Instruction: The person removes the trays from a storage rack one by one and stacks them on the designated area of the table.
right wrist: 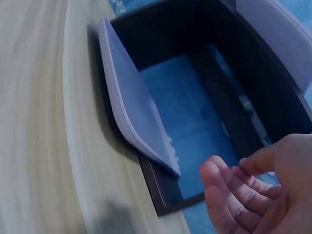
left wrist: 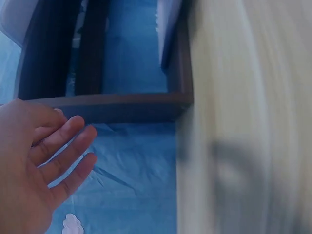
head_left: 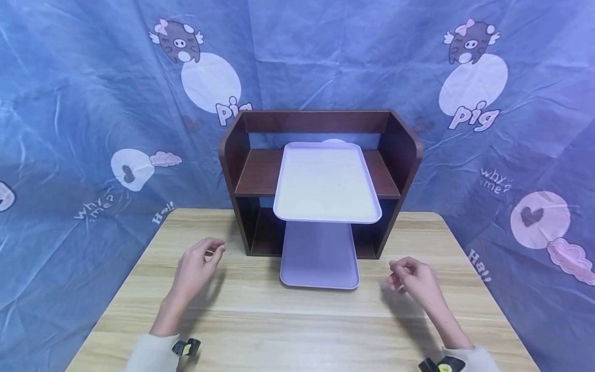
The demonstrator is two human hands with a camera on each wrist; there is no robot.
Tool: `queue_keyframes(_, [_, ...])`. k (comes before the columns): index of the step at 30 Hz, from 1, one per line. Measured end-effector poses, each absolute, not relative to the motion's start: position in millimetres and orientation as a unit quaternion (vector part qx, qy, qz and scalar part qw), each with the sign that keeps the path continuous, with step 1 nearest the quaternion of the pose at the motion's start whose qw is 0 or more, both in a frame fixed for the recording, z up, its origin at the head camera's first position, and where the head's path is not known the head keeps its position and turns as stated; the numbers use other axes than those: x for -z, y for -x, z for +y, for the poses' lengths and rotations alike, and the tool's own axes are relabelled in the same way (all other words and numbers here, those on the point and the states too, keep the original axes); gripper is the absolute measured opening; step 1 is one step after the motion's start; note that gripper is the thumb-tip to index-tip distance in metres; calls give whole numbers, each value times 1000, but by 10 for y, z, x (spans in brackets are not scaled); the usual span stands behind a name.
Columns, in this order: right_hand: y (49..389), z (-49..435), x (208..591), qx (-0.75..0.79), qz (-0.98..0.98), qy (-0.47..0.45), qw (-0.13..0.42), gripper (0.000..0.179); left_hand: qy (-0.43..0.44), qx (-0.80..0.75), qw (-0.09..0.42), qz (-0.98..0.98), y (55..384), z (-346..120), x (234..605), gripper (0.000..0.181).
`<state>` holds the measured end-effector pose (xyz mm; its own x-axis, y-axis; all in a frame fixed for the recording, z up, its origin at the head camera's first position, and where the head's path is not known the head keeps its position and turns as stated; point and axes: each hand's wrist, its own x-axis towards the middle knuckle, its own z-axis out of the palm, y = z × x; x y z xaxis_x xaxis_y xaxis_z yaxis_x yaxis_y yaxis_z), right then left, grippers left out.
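Observation:
A dark brown two-tier shelf [head_left: 257, 170] stands toward the back of the table. On its upper tier lies a pale tray [head_left: 327, 181] whose front sticks out past the shelf's edge. Below it a lavender tray [head_left: 319, 258] reaches out of the lower tier over the tabletop. My left hand [head_left: 197, 266] hovers left of the shelf, fingers loosely bent, holding nothing; the left wrist view shows it beside the shelf's side panel [left wrist: 131, 108]. To the right of the lower tray, my right hand [head_left: 415, 283] is also raised, with loosely curled fingers and nothing in it.
A light wood-grain table [head_left: 297, 330] extends in front of the shelf. Behind it and at both sides hangs a blue cloth [head_left: 321, 57] with cartoon pig prints. Each wrist wears a small black device [head_left: 187, 347] at the sleeve.

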<state>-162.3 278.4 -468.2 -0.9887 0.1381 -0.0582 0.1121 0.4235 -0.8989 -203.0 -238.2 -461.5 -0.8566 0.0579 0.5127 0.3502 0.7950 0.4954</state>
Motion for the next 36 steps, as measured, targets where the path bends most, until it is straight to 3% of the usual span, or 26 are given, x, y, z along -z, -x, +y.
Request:
queue_keyframes(16, [1628,2350,4814,-623,-775,97,-53,24,84,423,259,-865,2198,-2161,4334,7])
queue_keyframes(36, [1564,1927,5008,-660,-738,12,-138,28,68,480,266,-833,2443,-1968,4012,14])
